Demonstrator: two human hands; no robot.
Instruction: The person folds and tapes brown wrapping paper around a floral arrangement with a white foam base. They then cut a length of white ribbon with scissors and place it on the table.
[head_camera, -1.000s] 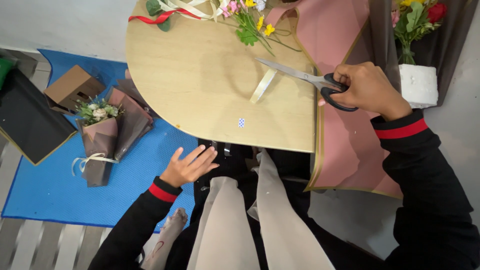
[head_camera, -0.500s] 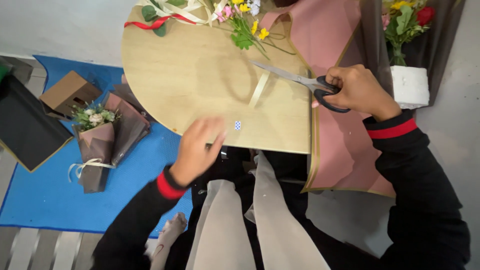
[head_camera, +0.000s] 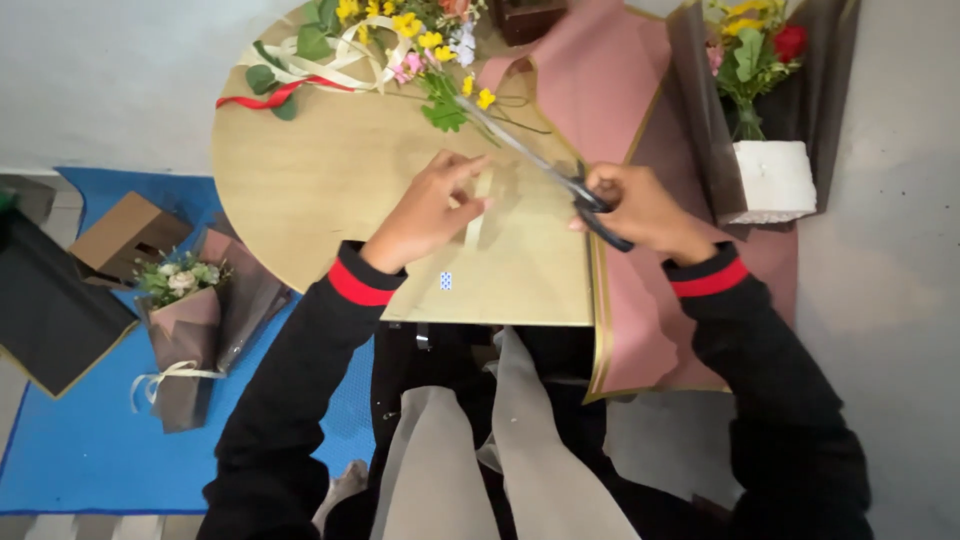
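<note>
My right hand (head_camera: 640, 208) grips black-handled scissors (head_camera: 545, 165), blades pointing up-left across the wooden table (head_camera: 330, 170). My left hand (head_camera: 425, 210) reaches onto the table, its fingertips touching a short cream ribbon strip (head_camera: 480, 210) that lies just below the scissor blades. Beyond the blade tips lie loose yellow and pink flowers (head_camera: 430, 50) with green leaves, cream ribbon loops (head_camera: 340, 60) and a red ribbon (head_camera: 265, 95).
Pink wrapping paper (head_camera: 620, 90) with gold edge drapes over the table's right side. A flower arrangement in white foam (head_camera: 765, 175) stands at right. On the blue floor mat (head_camera: 80, 450) at left sit a wrapped bouquet (head_camera: 185, 320), a cardboard box (head_camera: 125, 235) and a dark sheet.
My left hand rose from below the table edge onto the tabletop and reached the ribbon strip. The scissors moved left toward the strip.
</note>
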